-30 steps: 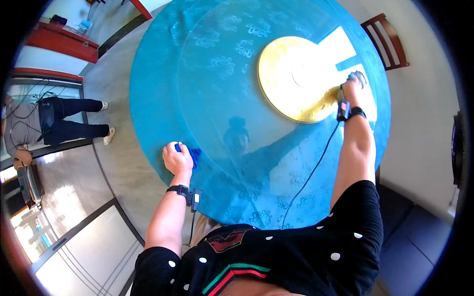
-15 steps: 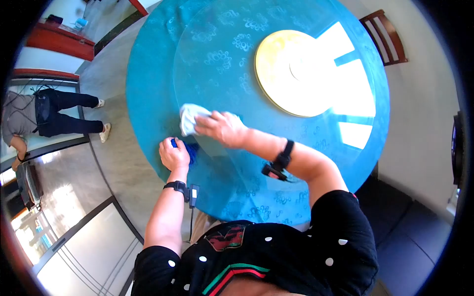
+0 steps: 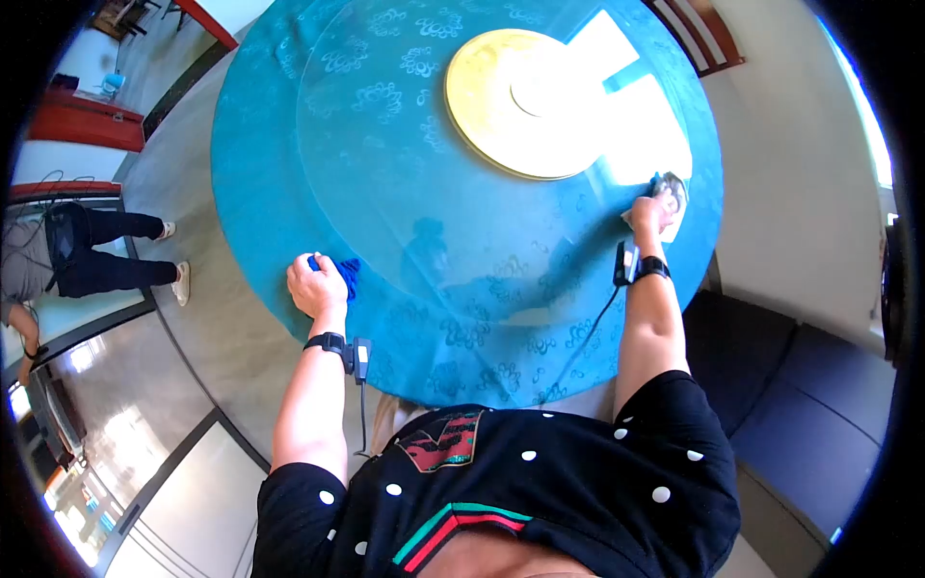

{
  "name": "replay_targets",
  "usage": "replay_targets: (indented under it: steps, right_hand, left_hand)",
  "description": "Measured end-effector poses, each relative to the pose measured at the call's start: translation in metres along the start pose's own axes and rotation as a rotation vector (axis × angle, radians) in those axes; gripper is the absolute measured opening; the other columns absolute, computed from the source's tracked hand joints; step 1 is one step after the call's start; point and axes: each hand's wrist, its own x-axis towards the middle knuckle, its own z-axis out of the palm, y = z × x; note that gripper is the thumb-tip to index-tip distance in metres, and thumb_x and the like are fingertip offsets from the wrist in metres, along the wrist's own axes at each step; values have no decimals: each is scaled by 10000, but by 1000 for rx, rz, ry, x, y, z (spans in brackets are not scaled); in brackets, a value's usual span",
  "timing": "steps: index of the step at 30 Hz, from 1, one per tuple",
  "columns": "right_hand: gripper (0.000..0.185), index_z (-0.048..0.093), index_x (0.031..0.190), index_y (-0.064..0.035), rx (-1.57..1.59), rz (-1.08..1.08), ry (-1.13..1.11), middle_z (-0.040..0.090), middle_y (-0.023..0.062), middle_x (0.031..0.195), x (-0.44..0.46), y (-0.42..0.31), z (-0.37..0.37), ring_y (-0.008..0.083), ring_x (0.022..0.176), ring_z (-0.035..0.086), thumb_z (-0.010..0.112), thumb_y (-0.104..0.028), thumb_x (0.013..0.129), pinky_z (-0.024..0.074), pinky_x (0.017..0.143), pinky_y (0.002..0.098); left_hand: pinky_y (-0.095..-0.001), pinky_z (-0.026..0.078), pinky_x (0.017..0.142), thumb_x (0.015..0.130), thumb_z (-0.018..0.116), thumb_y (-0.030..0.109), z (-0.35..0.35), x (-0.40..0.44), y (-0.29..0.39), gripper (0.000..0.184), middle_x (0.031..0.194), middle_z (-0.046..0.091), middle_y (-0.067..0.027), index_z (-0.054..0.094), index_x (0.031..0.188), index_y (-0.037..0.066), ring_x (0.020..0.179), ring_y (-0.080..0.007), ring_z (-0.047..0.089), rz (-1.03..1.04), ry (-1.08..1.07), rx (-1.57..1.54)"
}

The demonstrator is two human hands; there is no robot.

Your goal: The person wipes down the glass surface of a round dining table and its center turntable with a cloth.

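Note:
A round table with a teal patterned cloth (image 3: 260,183) and a clear glass top (image 3: 385,173) spreads before me. My left hand (image 3: 318,289) rests at the table's left near edge, its fingers closed round a bunched dark blue cloth (image 3: 350,276). Far to the right, near the glass rim, my right hand (image 3: 651,214) presses a crumpled whitish cloth (image 3: 678,199) against the surface. Part of that cloth is hidden by the fingers and washed out by glare.
A round yellow base (image 3: 482,125) stands on the glass, partly lost in bright window reflections. Behind the table is a wooden chair (image 3: 701,34). Dark cushioned seating (image 3: 809,395) lies at right. Another person (image 3: 77,250) stands at left beside a doorway.
My right hand has swept the whitish cloth from beside my left hand across to the table's right side. My left hand keeps its hold on the blue cloth. The camera view has shifted slightly.

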Motion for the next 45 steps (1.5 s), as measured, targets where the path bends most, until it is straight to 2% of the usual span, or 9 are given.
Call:
replay_targets:
  steps: [3,9,12,16,20,31,35,40,45]
  right_hand:
    - [489,514,1318,-126,171,57,-248,492,184,1338,-8,-34,-27,365,1281,439,514,-117,830,377,1066,434]
    - [493,508,1268,-76,282,-1064,-53,420,203,1376,-160,-160,-4,409,1215,458,485,23,785,426,973,499]
    - [510,541,1258,-132,138,-1333,-245,442,112,1351,-267,-200,-55,265,1084,546,590,-44,758,554,745,403]
    - [443,584,1237,-181,444,-1608,-332,450,59,1358,-338,-188,-57,252,1060,546,587,-151,795,532,806,378]
    - [480,586,1246,-188,405,-1692,-353,469,43,1375,-296,-139,-67,262,1030,554,587,-105,774,525,814,373]
    - [596,425,1413,-67,139,-332,51,406,231,1439,-58,8,41,448,1325,351,492,-99,821,256,1122,483]
    - [505,486,1289,-18,-29,-1075,161,480,253,1283,-164,-58,29,409,1238,431,513,-16,784,268,1126,466]
    - [512,513,1330,-99,499,-1462,-407,407,145,1431,-345,-122,-38,376,1335,370,514,-93,817,296,1117,495]
    - [536,500,1354,-157,278,-1683,-353,361,93,1483,-336,-167,-62,320,1368,352,515,-117,820,291,1108,534]
  left_hand:
    - [-477,458,805,862,568,289,-1,1,1,228,985,611,-147,634,924,80,945,-354,570,-1,-25,9]
    - [-475,455,809,863,567,291,0,2,-1,229,975,613,-146,635,926,82,948,-353,567,11,-17,10]
    - [-475,457,806,861,570,286,-2,1,0,226,966,617,-149,636,928,80,939,-356,570,21,-11,17]
    - [-476,458,802,860,573,280,-2,1,-2,222,954,619,-151,639,925,78,926,-358,573,40,-12,21]
    - [-478,461,796,861,572,277,0,1,-4,219,948,620,-153,641,916,77,920,-359,577,50,-2,8]
    - [-483,467,774,851,578,280,1,0,-1,216,936,622,-155,641,899,79,909,-358,581,47,15,-8]
    - [-479,467,795,863,567,295,0,1,-2,241,954,622,-152,643,926,75,925,-357,584,37,-22,-24]
    - [-480,466,777,855,578,285,4,0,-6,221,930,619,-147,640,914,81,908,-358,584,57,23,-36]
    - [-476,464,774,851,581,285,7,-1,-10,219,924,620,-139,637,908,82,896,-353,584,83,24,-39]
